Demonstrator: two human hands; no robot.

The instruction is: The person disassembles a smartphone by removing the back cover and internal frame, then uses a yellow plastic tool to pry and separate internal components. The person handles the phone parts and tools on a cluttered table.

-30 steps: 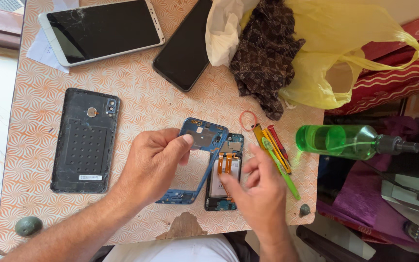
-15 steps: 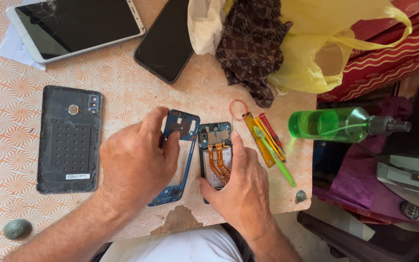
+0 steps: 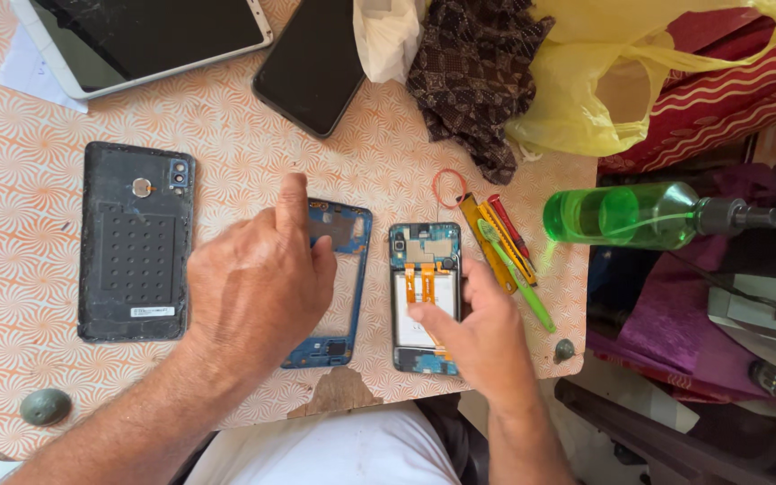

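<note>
Phone guts (image 3: 424, 296), meaning the opened handset with its battery and orange flex cables showing, sat on the patterned table (image 3: 38, 117) near the front edge, with the blue frame (image 3: 339, 278) lying just beside it on the left. Right hand (image 3: 482, 337) came in from below with fingers loosely curled, thumb resting on the battery area and fingertips at the right edge, so touching more than gripping. Left hand (image 3: 258, 283) lay palm down over the frame's left side, index finger stretched up past its top corner, not closed on anything as far as I could see. That hand hid most of the frame's left rail. Further left sat a dark back cover (image 3: 136, 242). A white-edged tablet (image 3: 136, 40) was cut off at the top. Yellow plastic bag (image 3: 621, 81) lay open, contents hard to make out. Green bottle (image 3: 635, 216) lay on its side.
</note>
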